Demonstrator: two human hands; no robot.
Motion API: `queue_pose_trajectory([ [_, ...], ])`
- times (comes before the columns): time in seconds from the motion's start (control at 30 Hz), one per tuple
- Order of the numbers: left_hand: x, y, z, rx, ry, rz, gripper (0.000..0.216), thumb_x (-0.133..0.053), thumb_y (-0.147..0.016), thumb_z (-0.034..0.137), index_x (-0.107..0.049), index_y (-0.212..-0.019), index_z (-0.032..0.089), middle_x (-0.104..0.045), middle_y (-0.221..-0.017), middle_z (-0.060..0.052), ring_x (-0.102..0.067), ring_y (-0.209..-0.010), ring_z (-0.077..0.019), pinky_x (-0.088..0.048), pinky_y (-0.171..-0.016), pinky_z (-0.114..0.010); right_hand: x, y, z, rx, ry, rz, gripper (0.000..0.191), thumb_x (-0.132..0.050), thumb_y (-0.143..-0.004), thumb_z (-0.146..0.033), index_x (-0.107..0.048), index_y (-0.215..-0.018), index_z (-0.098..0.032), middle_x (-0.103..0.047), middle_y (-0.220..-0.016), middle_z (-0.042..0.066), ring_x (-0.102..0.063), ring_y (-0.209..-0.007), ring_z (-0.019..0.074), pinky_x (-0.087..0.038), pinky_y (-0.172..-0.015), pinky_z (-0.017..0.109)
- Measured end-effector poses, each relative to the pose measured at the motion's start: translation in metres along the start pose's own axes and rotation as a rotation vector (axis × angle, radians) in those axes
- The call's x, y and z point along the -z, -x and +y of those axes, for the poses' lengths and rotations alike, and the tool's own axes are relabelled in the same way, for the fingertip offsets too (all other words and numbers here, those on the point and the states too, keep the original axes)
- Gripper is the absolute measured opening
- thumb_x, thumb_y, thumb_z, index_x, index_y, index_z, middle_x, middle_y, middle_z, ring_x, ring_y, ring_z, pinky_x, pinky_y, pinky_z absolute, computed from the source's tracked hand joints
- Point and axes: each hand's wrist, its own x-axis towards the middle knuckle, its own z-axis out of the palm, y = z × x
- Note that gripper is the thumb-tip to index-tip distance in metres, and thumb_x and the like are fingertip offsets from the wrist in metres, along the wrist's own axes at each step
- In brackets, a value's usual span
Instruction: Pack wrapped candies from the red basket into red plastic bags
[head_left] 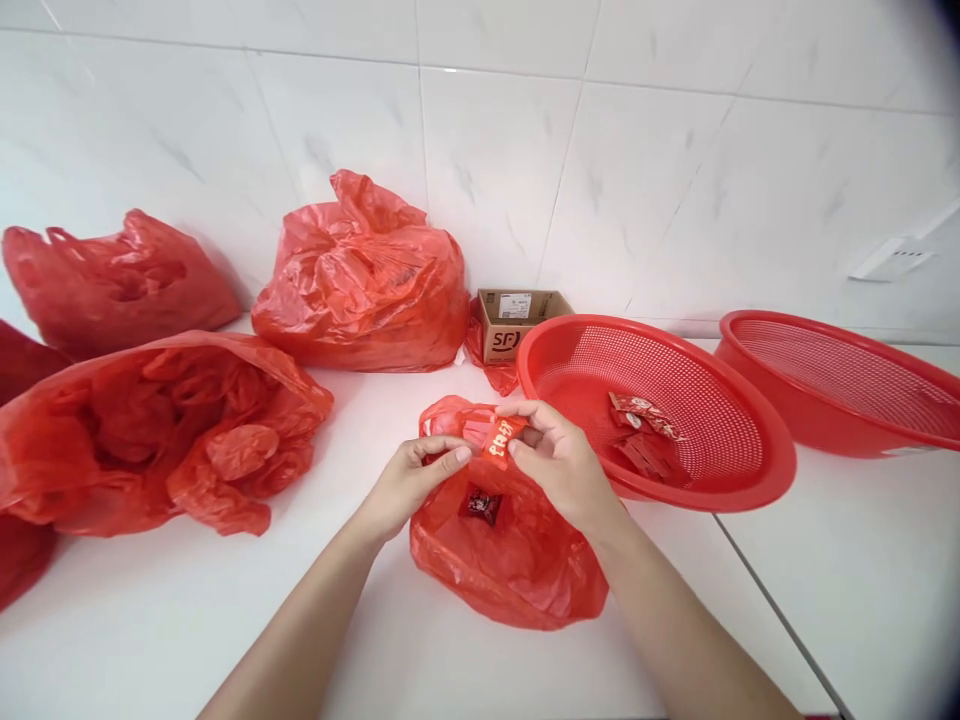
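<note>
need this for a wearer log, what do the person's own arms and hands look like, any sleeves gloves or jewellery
Both forearms are bare up to the bottom edge of the picture, with no sleeves in view. The left hand and right hand wear no gloves. No rings, watch or bracelets show on the fingers or wrists. The fingernails look short and unpainted. No marks or tattoos are visible.

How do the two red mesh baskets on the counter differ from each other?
The near basket lies close to the right hand and holds several small red packets; the far basket at the right edge shows nothing inside. The near basket is seen whole; the far basket is cut off by the picture's edge and partly hidden behind the near one. Both are red, round, shallow plastic mesh.
</note>
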Motion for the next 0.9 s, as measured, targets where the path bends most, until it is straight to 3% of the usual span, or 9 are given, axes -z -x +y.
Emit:
queue_pose_trajectory([
  [0.17, -0.002, 0.002, 0.001, 0.003, -0.023, -0.093, 0.021, -0.073, -0.078, 0.040, -0.074, -0.081, 0.019, -0.070, -0.082, 0.000, -0.060, -0.075, -0.0134, -0.047, -0.075, -0.025, -0.003, 0.002, 0.018, 0.005, 0.061, 0.014, 0.022, -0.058, -0.084, -0.016, -0.062, -0.105, -0.024, -0.066, -0.101, 0.001, -0.064, -0.092, 0.0148, -0.054, -0.084, 0.030],
  [0.4, 0.007, 0.000, 0.007, 0.013, -0.001, 0.048, 0.026, -0.075, -0.075, 0.043, -0.066, -0.075, 0.019, -0.056, -0.065, 0.005, -0.045, -0.056, -0.0068, -0.037, -0.056, -0.019, -0.002, 0.004, 0.017, 0.019, 0.021, 0.039, 0.007, -0.062, -0.087, -0.026, -0.064, -0.092, -0.022, -0.065, -0.094, 0.001, -0.064, -0.086, 0.0147, -0.055, -0.083, 0.032],
  [0.67, 0.008, -0.001, 0.007, -0.002, -0.079, 0.061, 0.032, -0.071, -0.077, 0.048, -0.062, -0.075, 0.018, -0.050, -0.065, 0.005, -0.041, -0.057, -0.0076, -0.035, -0.055, -0.020, -0.004, 0.004, 0.021, 0.039, 0.131, 0.094, 0.012, -0.063, -0.085, -0.027, -0.054, -0.091, -0.022, -0.056, -0.083, -0.001, -0.059, -0.074, 0.0129, -0.052, -0.070, 0.029],
  [0.77, 0.008, -0.002, 0.006, -0.016, -0.138, 0.132, 0.033, -0.070, -0.078, 0.050, -0.065, -0.078, 0.017, -0.056, -0.071, 0.002, -0.046, -0.061, -0.0096, -0.038, -0.058, -0.021, -0.005, 0.007, 0.022, 0.053, 0.268, 0.086, 0.011, -0.058, -0.087, -0.025, -0.053, -0.097, -0.024, -0.058, -0.085, 0.000, -0.060, -0.077, 0.0139, -0.051, -0.070, 0.029],
  [0.9, 0.010, -0.004, 0.008, -0.020, -0.209, 0.276, 0.041, -0.064, -0.079, 0.057, -0.068, -0.085, 0.016, -0.065, -0.082, -0.003, -0.056, -0.067, -0.0143, -0.044, -0.062, -0.025, -0.010, 0.021, 0.009, 0.048, 0.618, 0.016, 0.017, -0.055, -0.089, -0.024, -0.055, -0.106, -0.026, -0.057, -0.080, -0.002, -0.056, -0.071, 0.0140, -0.047, -0.066, 0.028],
])
